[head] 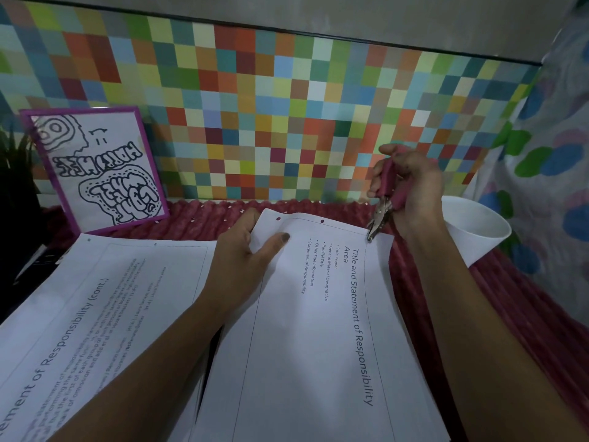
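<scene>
A printed sheet [318, 330] headed "Title and Statement of Responsibility Area" lies in the middle, with two punched holes along its far edge. My left hand [245, 253] grips that far edge, thumb on top. My right hand [411, 189] holds a pink-handled hole punch plier [387, 199], fingers curled round the handles. Its metal jaws sit over the sheet's far right corner.
A second stack of printed sheets [95, 314] lies to the left. A purple-framed drawing [98, 167] leans on the coloured checkered wall. A white cone-shaped bowl [475, 224] stands at the right on the red ribbed cloth [510, 314]. A patterned curtain [548, 138] hangs at the far right.
</scene>
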The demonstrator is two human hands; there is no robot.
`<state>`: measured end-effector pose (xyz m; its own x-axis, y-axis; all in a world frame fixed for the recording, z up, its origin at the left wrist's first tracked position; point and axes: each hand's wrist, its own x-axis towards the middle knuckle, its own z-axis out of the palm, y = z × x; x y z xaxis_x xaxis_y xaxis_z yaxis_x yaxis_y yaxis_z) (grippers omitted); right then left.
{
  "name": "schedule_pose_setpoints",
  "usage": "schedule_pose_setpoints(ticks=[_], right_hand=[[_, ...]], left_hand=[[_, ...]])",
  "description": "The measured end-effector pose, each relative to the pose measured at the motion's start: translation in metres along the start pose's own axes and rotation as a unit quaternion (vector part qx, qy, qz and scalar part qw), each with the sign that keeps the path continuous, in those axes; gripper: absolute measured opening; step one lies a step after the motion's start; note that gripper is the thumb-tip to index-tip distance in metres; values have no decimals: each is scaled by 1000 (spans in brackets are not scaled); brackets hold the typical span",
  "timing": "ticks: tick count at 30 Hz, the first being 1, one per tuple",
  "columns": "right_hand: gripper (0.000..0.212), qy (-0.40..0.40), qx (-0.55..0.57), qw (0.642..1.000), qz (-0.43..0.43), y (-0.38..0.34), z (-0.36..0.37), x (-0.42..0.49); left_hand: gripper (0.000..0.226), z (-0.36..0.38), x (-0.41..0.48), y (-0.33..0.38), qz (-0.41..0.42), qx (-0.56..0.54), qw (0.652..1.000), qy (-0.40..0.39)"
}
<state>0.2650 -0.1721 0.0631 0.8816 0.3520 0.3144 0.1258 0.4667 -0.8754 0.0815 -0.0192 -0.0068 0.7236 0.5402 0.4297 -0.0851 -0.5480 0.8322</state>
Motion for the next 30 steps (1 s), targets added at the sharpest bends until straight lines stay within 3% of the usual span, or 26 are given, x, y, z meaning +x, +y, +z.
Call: schedule_pose_setpoints(ticks=[5,9,15,20,23,27,30], right_hand=[[48,-119,18,992,23,-1,0,-5],[49,-173,28,984,41,-6,2,-9],[36,-60,57,996,-33,-6,0,-5],[34,-10,-22,998,-52,-3,10,-5],[37,-60,-86,993,-49,4,22,-9],[38,-183,-173,967,-45,5,27,-18],[39,-262,-147,954,-19,0,24,-20]], left_hand=[[32,-2,7,-12,-81,-24,996,24],[29,-5,10,-14,-104,-31,994,30],[31,-5,8,-8,-86,-7,996,15],[28,-3,2,6,-34,-36,999,20],[22,1,-3,13,-27,-62,998,14],[19,3,-5,12,-36,-71,997,11],[27,2,1,1,-59,-38,997,26]])
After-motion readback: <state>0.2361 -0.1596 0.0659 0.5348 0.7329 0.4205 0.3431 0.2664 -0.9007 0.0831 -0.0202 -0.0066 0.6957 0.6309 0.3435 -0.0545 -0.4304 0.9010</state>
